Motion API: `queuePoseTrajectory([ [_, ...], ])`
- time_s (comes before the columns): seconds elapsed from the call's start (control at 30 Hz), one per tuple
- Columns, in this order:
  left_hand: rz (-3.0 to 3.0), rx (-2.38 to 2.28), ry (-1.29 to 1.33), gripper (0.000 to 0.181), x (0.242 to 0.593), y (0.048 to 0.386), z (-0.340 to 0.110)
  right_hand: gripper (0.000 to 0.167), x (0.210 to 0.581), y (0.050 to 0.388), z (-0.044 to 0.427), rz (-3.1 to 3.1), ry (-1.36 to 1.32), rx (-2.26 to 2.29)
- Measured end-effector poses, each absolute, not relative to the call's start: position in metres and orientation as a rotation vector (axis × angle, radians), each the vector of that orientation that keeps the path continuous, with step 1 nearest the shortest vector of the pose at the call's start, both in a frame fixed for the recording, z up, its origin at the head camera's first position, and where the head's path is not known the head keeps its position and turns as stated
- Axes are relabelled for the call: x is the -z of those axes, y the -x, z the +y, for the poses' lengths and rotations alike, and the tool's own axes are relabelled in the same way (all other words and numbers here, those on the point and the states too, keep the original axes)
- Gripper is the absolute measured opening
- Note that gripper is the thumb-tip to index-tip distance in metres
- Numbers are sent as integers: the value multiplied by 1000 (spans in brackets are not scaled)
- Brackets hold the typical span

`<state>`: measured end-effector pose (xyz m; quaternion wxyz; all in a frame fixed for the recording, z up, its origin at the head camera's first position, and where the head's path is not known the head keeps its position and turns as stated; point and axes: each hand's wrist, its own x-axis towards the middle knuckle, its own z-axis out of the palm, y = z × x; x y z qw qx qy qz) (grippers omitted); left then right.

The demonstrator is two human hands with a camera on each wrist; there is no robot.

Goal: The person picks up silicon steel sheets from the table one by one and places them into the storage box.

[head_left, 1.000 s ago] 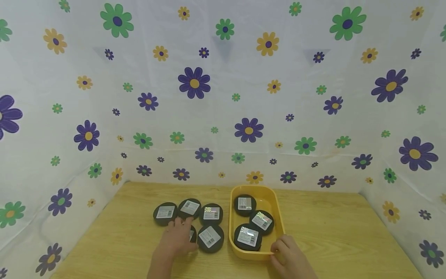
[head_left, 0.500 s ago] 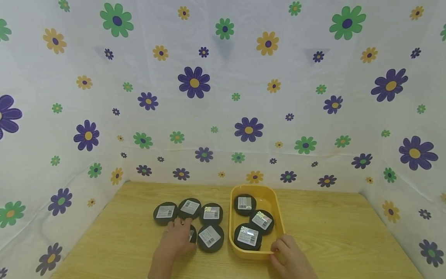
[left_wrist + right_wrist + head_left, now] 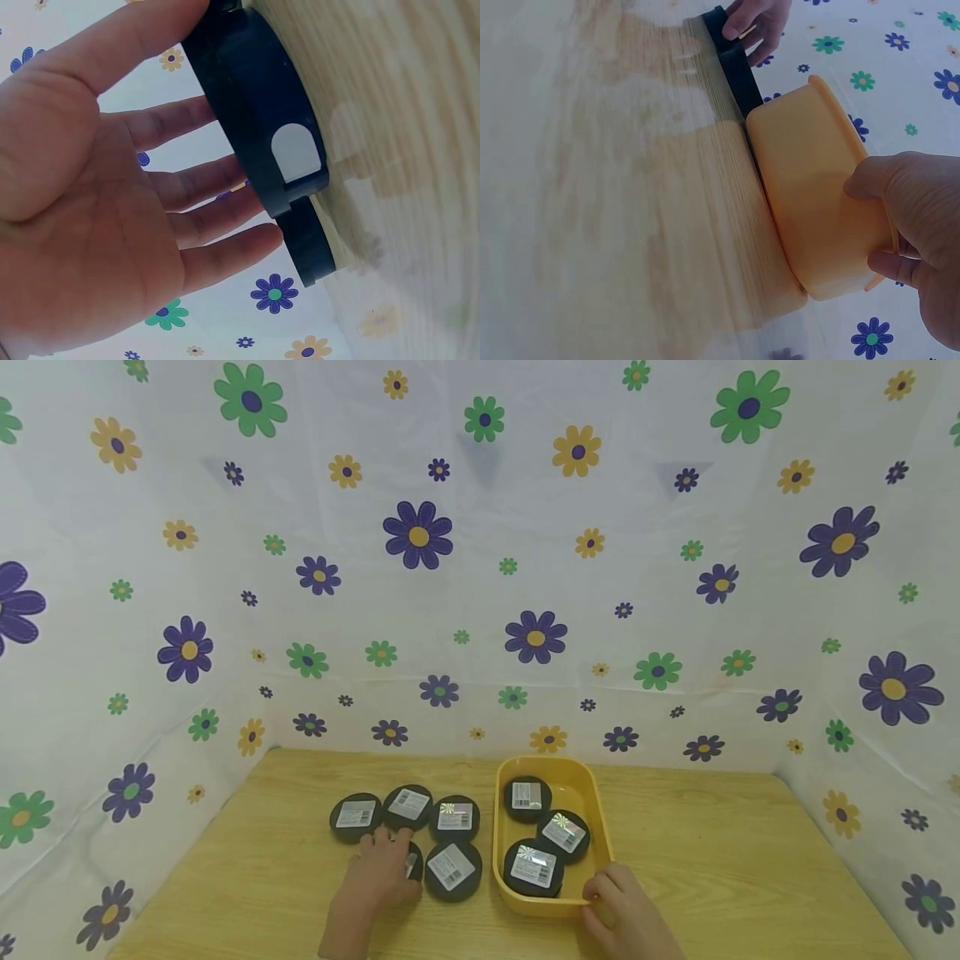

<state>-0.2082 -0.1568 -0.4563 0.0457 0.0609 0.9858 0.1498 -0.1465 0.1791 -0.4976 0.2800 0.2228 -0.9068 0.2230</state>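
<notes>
My left hand [image 3: 375, 872] lies over a black round container [image 3: 412, 865] with a pale label, in the front row left of the tray. In the left wrist view, thumb and fingers span this container's [image 3: 259, 97] edge while it rests on the table; the palm stays off it. My right hand [image 3: 626, 910] pinches the near right corner of a yellow tray [image 3: 587, 795]. The right wrist view has the thumb outside the tray wall [image 3: 810, 187] and fingers at the rim. Three similar labelled containers lie inside the tray, one of them at the near end [image 3: 534, 868].
Beside my left hand lie several more black containers: a far-left one [image 3: 356, 817], a back-middle one [image 3: 408, 807], one near the tray [image 3: 454, 817] and a front one [image 3: 453, 870]. A flower-patterned cloth [image 3: 480, 593] encloses the wooden table [image 3: 697, 852] at back and sides.
</notes>
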Motion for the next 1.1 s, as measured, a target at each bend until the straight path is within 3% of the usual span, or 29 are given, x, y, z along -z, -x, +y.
queuePoseTrajectory([
  [1.1,2963,-579,-170,70,456,211,-160,36,497,145,178,-2467,-544,-619],
])
